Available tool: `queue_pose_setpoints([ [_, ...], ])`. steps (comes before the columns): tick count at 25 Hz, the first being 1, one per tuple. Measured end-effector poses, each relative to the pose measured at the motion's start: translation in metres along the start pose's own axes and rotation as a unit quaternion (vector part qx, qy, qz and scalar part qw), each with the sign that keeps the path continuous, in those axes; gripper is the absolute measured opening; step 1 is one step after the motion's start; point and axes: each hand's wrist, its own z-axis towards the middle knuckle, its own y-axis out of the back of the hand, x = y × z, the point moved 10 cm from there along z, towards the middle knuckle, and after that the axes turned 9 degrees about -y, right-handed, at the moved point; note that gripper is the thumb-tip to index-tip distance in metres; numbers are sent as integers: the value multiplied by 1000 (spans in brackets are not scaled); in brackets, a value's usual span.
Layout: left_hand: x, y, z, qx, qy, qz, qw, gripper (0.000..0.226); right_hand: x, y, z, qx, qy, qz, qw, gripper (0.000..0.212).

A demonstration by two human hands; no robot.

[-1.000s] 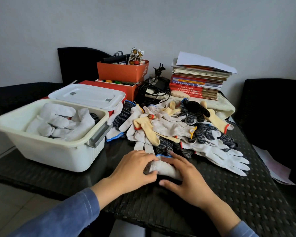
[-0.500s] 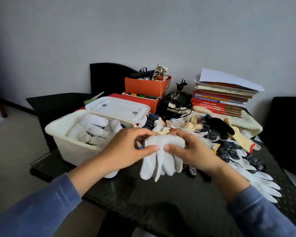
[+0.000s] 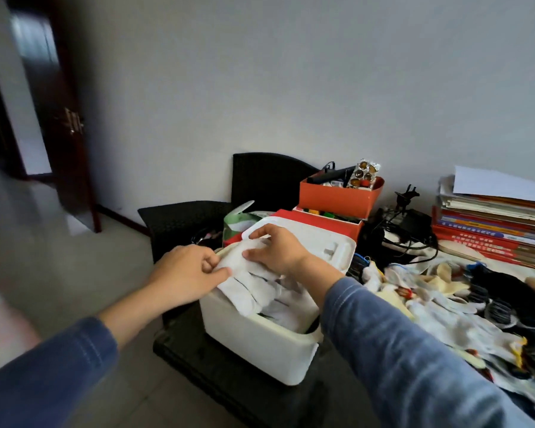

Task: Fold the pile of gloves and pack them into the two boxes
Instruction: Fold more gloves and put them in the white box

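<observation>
Over the open white box now, at the near-left corner of the table. Setting a folded white glove on top of the gloves already packed inside, close to the left rim. Left hand pinching the near edge, thumb and fingers clamped on the cloth. Right hand gripping the far end with curled fingers, most likely to stop the fold springing open while seating it flat. Second box just behind, lid on. Big loose pile of gloves sprawled to the right, so plenty left to fold. Next, by the look of it: press down, release.
</observation>
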Motion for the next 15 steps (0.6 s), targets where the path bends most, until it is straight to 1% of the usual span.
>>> queue_pose_setpoints([
  [3,6,-17,12,58,-33,102,993,26,-12,-27,22,10,-32,-123,992,35],
  [5,0,-21,19,64,-65,166,982,24,-25,-40,31,17,-51,-182,982,30],
  [7,-13,-24,25,55,-98,206,972,28,-34,-52,34,34,-61,-219,973,32],
  [9,-24,-33,28,61,-117,186,974,25,-37,-57,36,41,-61,-234,969,33],
  [11,-30,-42,28,78,-105,133,982,15,-37,-55,36,37,-57,-213,975,33],
  [12,-33,-43,28,74,-97,116,986,10,-36,-50,32,35,-52,-200,978,34],
  [13,-35,-41,28,58,-87,96,990,7,-32,-42,27,26,-37,-194,980,37],
  [15,-43,-32,26,9,-73,48,996,9,-21,-11,11,-30,31,-196,980,39],
])
